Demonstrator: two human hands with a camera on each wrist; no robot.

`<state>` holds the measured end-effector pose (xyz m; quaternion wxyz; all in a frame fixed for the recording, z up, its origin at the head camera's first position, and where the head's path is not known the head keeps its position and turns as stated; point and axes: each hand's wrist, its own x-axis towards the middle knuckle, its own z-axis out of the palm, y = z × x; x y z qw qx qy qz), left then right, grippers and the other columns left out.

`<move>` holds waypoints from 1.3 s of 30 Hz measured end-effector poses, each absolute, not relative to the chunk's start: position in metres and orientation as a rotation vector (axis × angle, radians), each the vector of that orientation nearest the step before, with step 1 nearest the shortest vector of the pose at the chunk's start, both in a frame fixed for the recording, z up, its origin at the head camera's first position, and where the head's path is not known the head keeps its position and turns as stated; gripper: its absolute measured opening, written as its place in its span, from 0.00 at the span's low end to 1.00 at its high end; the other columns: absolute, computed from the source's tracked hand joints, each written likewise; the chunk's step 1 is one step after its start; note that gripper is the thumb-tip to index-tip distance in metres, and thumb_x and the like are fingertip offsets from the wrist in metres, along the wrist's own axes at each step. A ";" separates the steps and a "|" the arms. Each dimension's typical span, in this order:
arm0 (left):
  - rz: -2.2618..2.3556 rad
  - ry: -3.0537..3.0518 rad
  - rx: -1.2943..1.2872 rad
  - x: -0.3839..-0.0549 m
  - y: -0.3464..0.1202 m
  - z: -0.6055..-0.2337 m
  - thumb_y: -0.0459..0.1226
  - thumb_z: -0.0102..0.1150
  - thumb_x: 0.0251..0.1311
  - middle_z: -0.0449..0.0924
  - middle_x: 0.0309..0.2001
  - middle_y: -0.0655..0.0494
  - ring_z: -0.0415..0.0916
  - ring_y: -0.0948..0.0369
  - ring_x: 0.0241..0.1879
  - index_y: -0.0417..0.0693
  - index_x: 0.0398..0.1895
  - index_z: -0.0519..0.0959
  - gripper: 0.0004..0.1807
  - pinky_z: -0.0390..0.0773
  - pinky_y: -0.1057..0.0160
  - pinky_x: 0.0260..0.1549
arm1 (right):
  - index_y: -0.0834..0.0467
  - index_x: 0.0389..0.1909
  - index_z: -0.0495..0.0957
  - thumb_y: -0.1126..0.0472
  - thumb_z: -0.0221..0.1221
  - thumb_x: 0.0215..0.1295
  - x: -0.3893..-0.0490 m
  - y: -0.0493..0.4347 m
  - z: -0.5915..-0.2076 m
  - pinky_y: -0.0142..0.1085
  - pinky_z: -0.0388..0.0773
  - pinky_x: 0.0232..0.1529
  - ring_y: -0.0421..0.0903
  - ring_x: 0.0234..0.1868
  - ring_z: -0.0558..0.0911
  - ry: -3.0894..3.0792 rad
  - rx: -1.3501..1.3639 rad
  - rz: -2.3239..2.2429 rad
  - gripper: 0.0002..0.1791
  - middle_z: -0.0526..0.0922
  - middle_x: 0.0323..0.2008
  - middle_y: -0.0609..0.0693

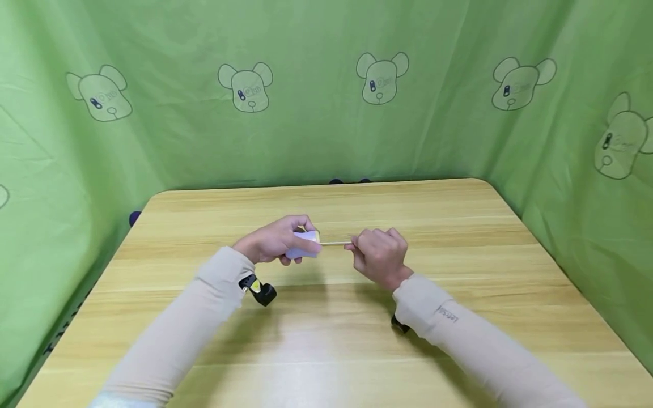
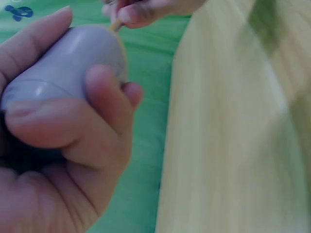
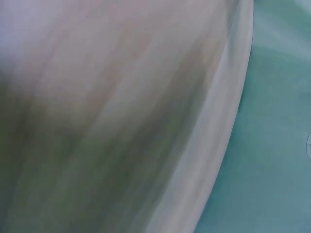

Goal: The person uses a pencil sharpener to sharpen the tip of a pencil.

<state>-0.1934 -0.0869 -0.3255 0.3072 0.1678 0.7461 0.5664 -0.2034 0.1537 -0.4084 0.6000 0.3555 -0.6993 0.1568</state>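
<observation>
My left hand [image 1: 272,240] grips a smooth lavender cylinder [image 2: 73,56] with a yellowish rim, held on its side above the table. From its right end a thin pale rod [image 1: 335,243] reaches across to my right hand [image 1: 380,255], whose fingers are curled and pinch its far end. In the left wrist view, the rod looks yellowish where it meets the cylinder's rim. My fingers and thumb wrap around the cylinder and cover part of it. Neither the hand nor the rod appears in the right wrist view.
Both hands are over the middle of a wooden table [image 1: 326,340] with rounded far corners. A green curtain [image 1: 316,141] printed with bear faces hangs behind it and along both sides. A black wrist device [image 1: 262,292] sits under the left wrist.
</observation>
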 end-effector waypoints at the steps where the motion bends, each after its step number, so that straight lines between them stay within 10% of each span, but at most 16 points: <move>1: 1.498 1.977 0.452 -0.193 -0.087 -0.328 0.35 0.65 0.58 0.75 0.32 0.47 0.71 0.58 0.22 0.43 0.39 0.67 0.15 0.64 0.67 0.13 | 0.55 0.14 0.70 0.51 0.51 0.73 -0.202 0.154 -0.408 0.35 0.54 0.11 0.43 0.07 0.64 -1.655 0.833 0.362 0.25 0.70 0.11 0.46; 16: 1.332 2.251 0.615 -0.191 -0.083 -0.336 0.36 0.73 0.51 0.74 0.38 0.48 0.71 0.57 0.28 0.44 0.46 0.72 0.22 0.69 0.67 0.17 | 0.57 0.22 0.70 0.58 0.50 0.74 -0.195 0.159 -0.340 0.32 0.54 0.17 0.40 0.15 0.57 -3.284 0.660 1.418 0.17 0.64 0.15 0.45; 24: 1.515 2.176 0.477 -0.191 -0.089 -0.327 0.37 0.69 0.54 0.75 0.37 0.45 0.73 0.56 0.25 0.43 0.41 0.70 0.18 0.66 0.66 0.15 | 0.56 0.33 0.81 0.47 0.58 0.69 -0.189 0.159 -0.365 0.46 0.70 0.35 0.48 0.29 0.80 -2.315 0.951 0.580 0.16 0.83 0.28 0.48; 39: 1.610 2.091 0.494 -0.187 -0.078 -0.330 0.35 0.68 0.54 0.72 0.34 0.47 0.70 0.58 0.23 0.42 0.39 0.68 0.18 0.64 0.66 0.15 | 0.59 0.16 0.77 0.53 0.58 0.68 -0.209 0.149 -0.395 0.48 0.59 0.27 0.49 0.13 0.69 -1.501 0.767 0.378 0.21 0.74 0.12 0.49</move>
